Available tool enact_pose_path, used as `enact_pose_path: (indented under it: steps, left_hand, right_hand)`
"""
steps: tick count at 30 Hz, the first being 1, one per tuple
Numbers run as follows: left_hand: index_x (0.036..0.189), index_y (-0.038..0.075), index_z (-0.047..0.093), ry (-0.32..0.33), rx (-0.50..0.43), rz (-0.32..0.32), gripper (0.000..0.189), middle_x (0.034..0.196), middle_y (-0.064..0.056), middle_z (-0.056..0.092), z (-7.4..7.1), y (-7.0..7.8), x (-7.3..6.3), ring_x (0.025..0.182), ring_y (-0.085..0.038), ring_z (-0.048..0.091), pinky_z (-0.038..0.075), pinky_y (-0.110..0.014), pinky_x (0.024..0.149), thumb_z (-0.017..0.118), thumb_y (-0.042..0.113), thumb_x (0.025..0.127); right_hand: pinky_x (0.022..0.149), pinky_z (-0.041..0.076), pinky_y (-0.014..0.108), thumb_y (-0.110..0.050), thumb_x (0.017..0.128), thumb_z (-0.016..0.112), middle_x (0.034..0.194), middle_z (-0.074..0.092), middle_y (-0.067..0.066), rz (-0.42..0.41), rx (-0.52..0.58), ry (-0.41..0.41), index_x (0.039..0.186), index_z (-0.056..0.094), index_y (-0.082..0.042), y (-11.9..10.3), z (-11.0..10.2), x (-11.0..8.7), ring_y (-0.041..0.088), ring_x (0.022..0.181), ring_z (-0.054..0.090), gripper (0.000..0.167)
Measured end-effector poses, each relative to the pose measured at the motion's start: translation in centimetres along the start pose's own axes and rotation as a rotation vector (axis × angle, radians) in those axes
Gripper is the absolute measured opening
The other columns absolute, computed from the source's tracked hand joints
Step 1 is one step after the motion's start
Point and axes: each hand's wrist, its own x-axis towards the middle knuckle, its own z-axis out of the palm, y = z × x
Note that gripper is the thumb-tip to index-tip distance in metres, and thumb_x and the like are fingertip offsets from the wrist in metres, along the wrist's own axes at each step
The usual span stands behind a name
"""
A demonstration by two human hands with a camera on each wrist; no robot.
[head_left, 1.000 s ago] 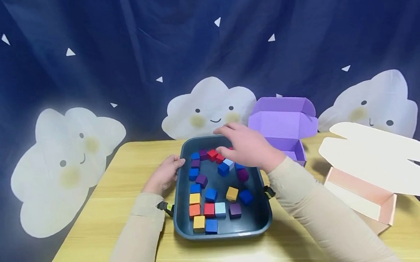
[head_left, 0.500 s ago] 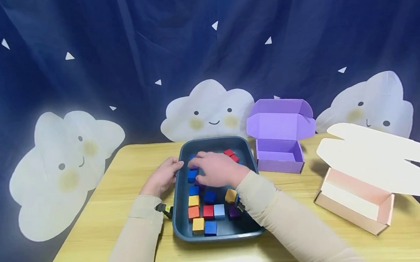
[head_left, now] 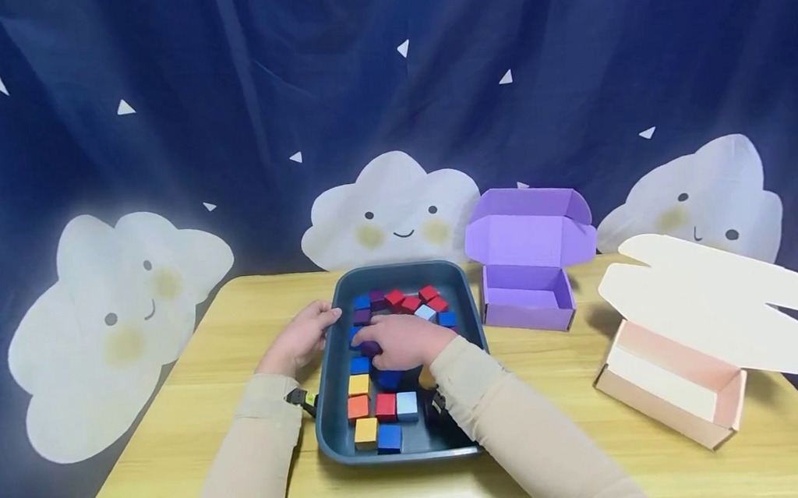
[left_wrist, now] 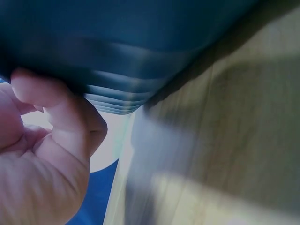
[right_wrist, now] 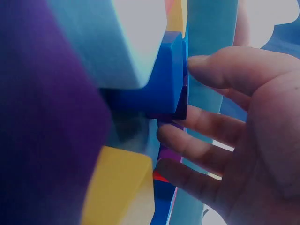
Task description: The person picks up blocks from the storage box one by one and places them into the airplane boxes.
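My left hand [head_left: 302, 339] holds the left rim of a dark teal tray [head_left: 415, 456], with its thumb at the rim. In the left wrist view, bent fingers [left_wrist: 51, 101] press against the tray's outer wall. Inside the tray my right hand [head_left: 406, 341] reaches down at the left side. Its thumb and fingers are spread around a purple cube [head_left: 370, 349]; a firm grip on it cannot be made out. A blue cube [head_left: 357, 337] lies at the fingertips. In the right wrist view, another blue cube [right_wrist: 166, 79] stands in front of the fingers.
Several red cubes [head_left: 428, 293] lie at the tray's back, and yellow cubes [head_left: 366, 433] at its front left. A purple box [head_left: 531, 317] with raised lid stands behind right. A pale pink box [head_left: 665, 408], also open, is farther right on the wooden table [head_left: 565, 392].
My right hand has moved left and nearer from the tray's back right, down among the cubes at the left. The tray has shifted slightly left, with my left hand still on its rim.
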Motion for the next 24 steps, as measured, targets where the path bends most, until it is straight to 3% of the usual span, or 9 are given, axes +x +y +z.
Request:
enact_pose_path:
  steps: [3,9,18,24]
  left_hand:
    - [0.117,0.0,0.046,0.007,0.006,0.015,0.028,0.099,-0.014,0.058,-0.54,0.23,0.0,0.083,-0.024,0.062,0.052,-0.034,0.079,0.048,0.026,0.109]
    - [0.118,0.0,0.047,0.001,0.017,-0.023,0.029,0.101,-0.014,0.058,-0.76,-0.47,-0.44,0.087,-0.025,0.061,0.051,-0.035,0.083,0.048,0.028,0.109]
    - [0.116,0.001,0.049,0.011,0.036,-0.004,0.03,0.093,-0.011,0.055,-0.07,-0.3,-0.16,0.073,-0.022,0.053,0.046,-0.034,0.076,0.048,0.03,0.108]
    - [0.114,0.0,0.049,0.004,0.012,-0.004,0.028,0.09,-0.01,0.055,0.02,-0.25,-0.04,0.071,-0.022,0.053,0.046,-0.033,0.073,0.047,0.028,0.109]
  right_hand:
    - [0.098,0.05,0.04,-0.027,0.095,0.071,0.133,0.062,-0.003,-0.012,-0.001,-0.018,0.139,0.062,-0.029,-0.13,0.02,0.46,0.016,0.119,0.057,0.045]
    - [0.092,0.053,0.037,-0.026,0.094,0.073,0.124,0.064,-0.007,0.003,0.067,-0.047,0.128,0.068,-0.029,-0.4,0.87,0.51,0.011,0.109,0.058,0.035]
    - [0.087,0.053,0.034,-0.021,0.092,0.076,0.105,0.064,-0.009,0.032,0.035,0.003,0.109,0.07,-0.027,-0.25,0.55,-0.04,0.01,0.096,0.057,0.019]
    - [0.087,0.054,0.034,-0.02,0.093,0.075,0.103,0.066,-0.009,0.034,0.019,0.022,0.106,0.07,-0.027,-0.42,0.28,-0.15,0.01,0.093,0.058,0.015]
